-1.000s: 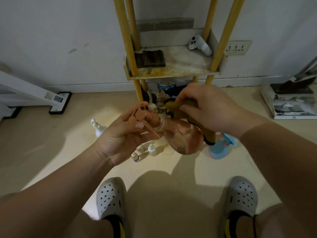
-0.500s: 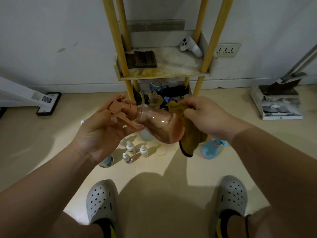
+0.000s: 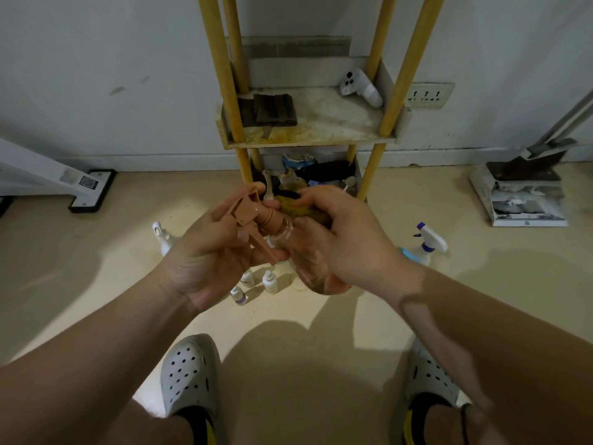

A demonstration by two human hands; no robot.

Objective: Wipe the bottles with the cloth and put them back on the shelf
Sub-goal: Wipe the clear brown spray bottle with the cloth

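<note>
L hand [image 3: 211,252] grips spray bottle [image 3: 308,271]; R hand [image 3: 346,242] presses cloth [image 3: 295,207] on it

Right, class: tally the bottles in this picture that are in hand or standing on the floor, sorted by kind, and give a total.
Spray bottles: 3 (peach spray bottle, being held; blue-and-white spray bottle; white spray bottle, partly hidden)
Small dropper bottles: 3
Total: 6
</note>
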